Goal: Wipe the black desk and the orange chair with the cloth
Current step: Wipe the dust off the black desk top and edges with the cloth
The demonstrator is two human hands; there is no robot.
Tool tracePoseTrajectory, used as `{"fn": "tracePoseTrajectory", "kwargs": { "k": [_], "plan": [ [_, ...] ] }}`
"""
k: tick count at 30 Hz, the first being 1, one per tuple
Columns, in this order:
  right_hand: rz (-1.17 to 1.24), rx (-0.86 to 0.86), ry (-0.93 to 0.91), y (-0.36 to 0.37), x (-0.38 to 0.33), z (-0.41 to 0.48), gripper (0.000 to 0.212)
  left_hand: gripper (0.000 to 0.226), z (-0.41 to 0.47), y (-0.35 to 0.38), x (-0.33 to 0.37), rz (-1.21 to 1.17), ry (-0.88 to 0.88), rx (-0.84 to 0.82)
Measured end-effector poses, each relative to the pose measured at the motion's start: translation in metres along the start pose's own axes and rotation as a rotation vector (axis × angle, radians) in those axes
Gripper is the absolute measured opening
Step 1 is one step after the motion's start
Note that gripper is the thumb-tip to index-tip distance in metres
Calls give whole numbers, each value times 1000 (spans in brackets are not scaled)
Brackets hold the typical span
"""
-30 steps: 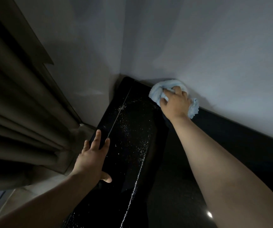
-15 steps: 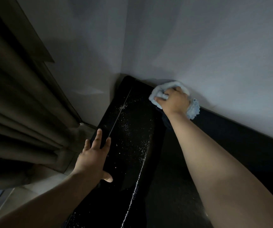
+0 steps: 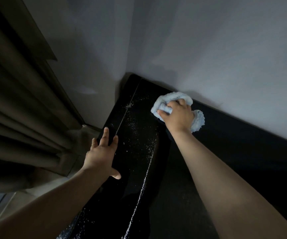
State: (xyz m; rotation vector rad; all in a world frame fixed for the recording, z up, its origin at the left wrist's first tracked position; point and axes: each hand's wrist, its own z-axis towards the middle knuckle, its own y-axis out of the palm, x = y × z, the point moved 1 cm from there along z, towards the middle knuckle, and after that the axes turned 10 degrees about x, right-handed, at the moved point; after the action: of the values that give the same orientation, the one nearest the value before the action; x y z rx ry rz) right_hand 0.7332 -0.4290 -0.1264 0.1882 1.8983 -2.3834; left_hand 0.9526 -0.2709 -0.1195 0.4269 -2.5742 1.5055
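Note:
The glossy black desk (image 3: pixel 137 138) runs from the bottom of the view up into the wall corner, speckled with pale dust and a thin dust line. My right hand (image 3: pixel 178 116) presses a crumpled light blue cloth (image 3: pixel 172 99) onto the desk's far end, close to the wall. My left hand (image 3: pixel 103 152) lies flat on the desk's left edge, fingers spread, holding nothing. The orange chair is not in view.
A grey wall (image 3: pixel 208 57) stands right behind the desk and forms a corner at its far end. Brown pleated curtains (image 3: pixel 18 118) hang at the left, reaching the pale floor (image 3: pixel 80 140) beside the desk.
My right hand has slid the cloth slightly left and toward me along the back of the desk. The left hand has stayed in place.

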Motion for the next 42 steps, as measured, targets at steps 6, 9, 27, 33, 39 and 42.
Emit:
{"fn": "tracePoseTrajectory", "kwargs": {
  "k": [6,9,27,33,39,42],
  "plan": [
    [3,-4,4,-4,-3,-25,48,134,-2,-2,0,-4,10,3],
    [-7,-12,8,-7,-5,-36,47,133,-2,-3,0,0,17,9],
    [4,-31,63,-22,-16,-108,44,131,-6,-7,2,-13,7,-4],
    [27,-46,78,-28,-20,-140,42,132,-10,-5,-2,-56,31,40],
    [41,-36,85,-34,-25,-171,37,118,-34,-1,-27,-108,119,147],
    [47,-12,92,-37,-28,-185,35,111,-60,8,-40,-38,232,95]
  ]
}}
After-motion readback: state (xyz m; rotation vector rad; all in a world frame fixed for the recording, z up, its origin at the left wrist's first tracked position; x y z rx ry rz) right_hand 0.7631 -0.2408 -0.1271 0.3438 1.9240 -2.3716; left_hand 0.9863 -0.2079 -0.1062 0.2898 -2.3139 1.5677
